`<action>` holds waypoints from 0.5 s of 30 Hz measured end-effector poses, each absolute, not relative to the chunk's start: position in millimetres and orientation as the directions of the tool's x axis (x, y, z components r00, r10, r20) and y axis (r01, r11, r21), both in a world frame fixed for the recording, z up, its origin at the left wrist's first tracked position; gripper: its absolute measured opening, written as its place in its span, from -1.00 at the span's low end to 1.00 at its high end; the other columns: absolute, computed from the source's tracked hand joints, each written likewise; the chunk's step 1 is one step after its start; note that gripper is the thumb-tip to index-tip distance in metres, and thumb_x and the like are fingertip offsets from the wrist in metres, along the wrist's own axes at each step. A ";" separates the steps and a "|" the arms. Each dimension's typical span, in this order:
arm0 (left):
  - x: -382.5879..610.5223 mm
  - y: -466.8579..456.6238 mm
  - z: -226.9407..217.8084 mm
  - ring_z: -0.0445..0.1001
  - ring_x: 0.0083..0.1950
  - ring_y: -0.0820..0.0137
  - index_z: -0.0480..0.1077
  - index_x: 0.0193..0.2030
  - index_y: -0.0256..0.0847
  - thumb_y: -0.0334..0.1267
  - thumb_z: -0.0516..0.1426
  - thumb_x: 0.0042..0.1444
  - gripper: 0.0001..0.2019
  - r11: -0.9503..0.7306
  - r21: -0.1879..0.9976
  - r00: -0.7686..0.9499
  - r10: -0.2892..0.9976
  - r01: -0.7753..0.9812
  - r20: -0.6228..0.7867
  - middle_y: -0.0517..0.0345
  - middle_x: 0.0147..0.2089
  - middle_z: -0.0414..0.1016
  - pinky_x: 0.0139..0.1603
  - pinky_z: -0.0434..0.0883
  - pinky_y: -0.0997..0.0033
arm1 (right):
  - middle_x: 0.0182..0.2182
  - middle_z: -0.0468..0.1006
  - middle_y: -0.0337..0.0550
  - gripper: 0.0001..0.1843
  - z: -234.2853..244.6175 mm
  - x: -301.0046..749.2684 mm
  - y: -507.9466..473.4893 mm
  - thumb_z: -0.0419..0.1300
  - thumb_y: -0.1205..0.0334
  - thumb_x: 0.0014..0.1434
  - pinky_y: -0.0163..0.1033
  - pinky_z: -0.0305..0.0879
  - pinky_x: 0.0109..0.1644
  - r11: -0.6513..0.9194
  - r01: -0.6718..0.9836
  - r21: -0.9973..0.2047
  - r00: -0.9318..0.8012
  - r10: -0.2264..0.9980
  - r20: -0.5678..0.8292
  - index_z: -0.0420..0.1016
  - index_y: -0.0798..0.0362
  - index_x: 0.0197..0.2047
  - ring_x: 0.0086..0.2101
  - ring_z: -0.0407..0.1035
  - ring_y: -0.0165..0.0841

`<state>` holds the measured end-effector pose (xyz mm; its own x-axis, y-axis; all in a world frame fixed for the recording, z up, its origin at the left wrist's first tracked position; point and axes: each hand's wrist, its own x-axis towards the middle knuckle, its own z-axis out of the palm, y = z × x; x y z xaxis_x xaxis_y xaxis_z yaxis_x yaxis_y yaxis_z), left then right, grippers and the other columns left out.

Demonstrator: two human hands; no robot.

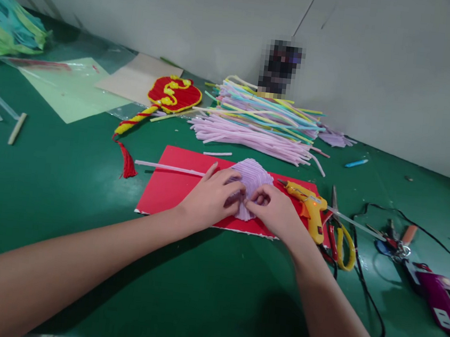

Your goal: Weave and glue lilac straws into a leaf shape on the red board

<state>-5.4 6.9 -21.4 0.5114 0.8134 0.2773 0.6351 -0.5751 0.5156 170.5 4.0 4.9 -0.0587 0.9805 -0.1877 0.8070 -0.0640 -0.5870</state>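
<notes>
A lilac fan-shaped piece made of pipe cleaners (pixel 253 179) lies on a red sheet (pixel 169 184) on the green table. My left hand (pixel 209 196) rests on the piece's left side, fingers curled against it. At the piece's lower edge my right hand (pixel 275 208) pinches it with thumb and fingers. A pale pipe cleaner (pixel 169 168) runs left from under my left hand. A yellow glue gun (pixel 309 207) lies just right of my right hand.
A heap of lilac and coloured pipe cleaners (pixel 257 123) lies behind. A red and yellow fan with tassel (pixel 168 98) sits at back left. Yellow-handled scissors (pixel 340 237), black cables (pixel 363 269), pliers (pixel 396 243) and a purple tool (pixel 436 298) lie right. Plastic sheets (pixel 68 87) lie left.
</notes>
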 end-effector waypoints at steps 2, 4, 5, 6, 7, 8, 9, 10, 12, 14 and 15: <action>-5.5 7.0 -21.5 0.32 0.17 0.25 0.37 -0.09 -0.12 -0.35 0.08 0.11 -0.79 -0.574 0.519 0.513 0.813 0.633 0.275 0.05 0.13 0.34 0.34 -0.05 -0.06 | -0.50 0.37 -0.30 -0.86 5.6 170.5 4.1 0.22 0.17 -0.10 -0.27 0.14 -0.38 -0.064 0.808 -0.585 -0.061 0.979 -0.192 0.35 0.02 -0.49 -0.46 0.25 -0.39; -5.6 7.1 -20.9 0.31 0.18 0.25 0.37 -0.10 -0.13 -0.35 0.08 0.11 -0.79 -0.569 0.527 0.511 0.816 0.631 0.270 0.04 0.13 0.34 0.34 -0.05 -0.07 | -0.50 0.38 -0.30 -0.86 6.2 170.4 4.2 0.22 0.17 -0.10 -0.27 0.15 -0.38 -0.070 0.809 -0.584 -0.058 0.979 -0.198 0.35 0.01 -0.48 -0.46 0.25 -0.39; -5.6 7.2 -20.4 0.31 0.19 0.25 0.37 -0.10 -0.13 -0.35 0.09 0.11 -0.79 -0.564 0.534 0.509 0.819 0.630 0.265 0.04 0.13 0.33 0.34 -0.06 -0.07 | -0.50 0.38 -0.30 -0.86 6.4 170.4 4.1 0.22 0.16 -0.10 -0.27 0.15 -0.38 -0.072 0.809 -0.584 -0.057 0.978 -0.199 0.35 0.01 -0.48 -0.46 0.25 -0.39; -5.6 7.3 -19.8 0.30 0.20 0.24 0.37 -0.10 -0.13 -0.36 0.09 0.10 -0.78 -0.558 0.542 0.506 0.822 0.629 0.260 0.03 0.14 0.33 0.34 -0.06 -0.08 | -0.50 0.38 -0.30 -0.86 6.6 170.4 4.1 0.22 0.16 -0.10 -0.27 0.15 -0.38 -0.072 0.809 -0.584 -0.057 0.978 -0.200 0.36 0.01 -0.48 -0.45 0.25 -0.39; -5.6 7.4 -19.2 0.29 0.21 0.24 0.36 -0.08 -0.14 -0.37 0.10 0.09 -0.77 -0.551 0.550 0.503 0.826 0.627 0.254 0.02 0.14 0.33 0.34 -0.06 -0.08 | -0.50 0.39 -0.30 -0.86 6.7 170.4 4.0 0.22 0.16 -0.10 -0.27 0.15 -0.37 -0.073 0.809 -0.584 -0.056 0.978 -0.199 0.36 0.01 -0.48 -0.45 0.25 -0.39; -5.6 7.6 -18.6 0.28 0.22 0.24 0.36 -0.07 -0.14 -0.38 0.11 0.08 -0.75 -0.546 0.557 0.500 0.829 0.626 0.250 0.02 0.14 0.33 0.34 -0.06 -0.09 | -0.50 0.39 -0.30 -0.86 6.7 170.5 4.0 0.22 0.16 -0.10 -0.27 0.15 -0.37 -0.072 0.808 -0.585 -0.057 0.978 -0.198 0.36 0.01 -0.48 -0.45 0.26 -0.39; -5.6 7.7 -18.1 0.26 0.23 0.25 0.35 -0.05 -0.14 -0.40 0.12 0.07 -0.72 -0.544 0.561 0.499 0.830 0.624 0.249 0.01 0.14 0.33 0.34 -0.06 -0.09 | -0.50 0.39 -0.30 -0.86 6.7 170.5 4.0 0.22 0.16 -0.09 -0.27 0.15 -0.37 -0.070 0.807 -0.586 -0.058 0.979 -0.197 0.36 0.01 -0.48 -0.45 0.26 -0.39; -5.6 7.9 -17.9 0.26 0.24 0.25 0.34 -0.04 -0.13 -0.41 0.12 0.06 -0.70 -0.545 0.561 0.501 0.829 0.624 0.249 0.01 0.14 0.33 0.34 -0.06 -0.09 | -0.49 0.39 -0.30 -0.86 6.6 170.6 4.0 0.22 0.15 -0.09 -0.27 0.15 -0.37 -0.068 0.807 -0.587 -0.060 0.979 -0.194 0.36 0.02 -0.48 -0.45 0.26 -0.39; -5.7 8.0 -18.0 0.26 0.23 0.24 0.36 -0.06 -0.11 -0.42 0.12 0.06 -0.71 -0.553 0.550 0.509 0.824 0.626 0.250 0.02 0.15 0.33 0.34 -0.07 -0.11 | -0.49 0.39 -0.29 -0.85 6.2 170.7 4.0 0.22 0.14 -0.08 -0.27 0.15 -0.37 -0.064 0.808 -0.586 -0.062 0.979 -0.193 0.36 0.02 -0.48 -0.45 0.26 -0.39; -5.8 8.0 -18.9 0.28 0.22 0.24 0.39 -0.10 -0.10 -0.41 0.12 0.08 -0.76 -0.564 0.534 0.517 0.818 0.630 0.254 0.03 0.16 0.32 0.34 -0.08 -0.13 | -0.49 0.39 -0.29 -0.84 5.6 170.6 4.0 0.22 0.14 -0.08 -0.26 0.15 -0.37 -0.061 0.807 -0.587 -0.063 0.980 -0.190 0.36 0.02 -0.48 -0.45 0.26 -0.39; -5.8 8.0 -19.3 0.29 0.21 0.24 0.40 -0.12 -0.10 -0.40 0.12 0.08 -0.78 -0.568 0.528 0.518 0.816 0.631 0.258 0.04 0.16 0.32 0.34 -0.09 -0.13 | -0.49 0.39 -0.29 -0.84 5.3 170.6 3.9 0.22 0.14 -0.08 -0.26 0.15 -0.37 -0.062 0.807 -0.587 -0.063 0.980 -0.190 0.36 0.02 -0.47 -0.45 0.26 -0.39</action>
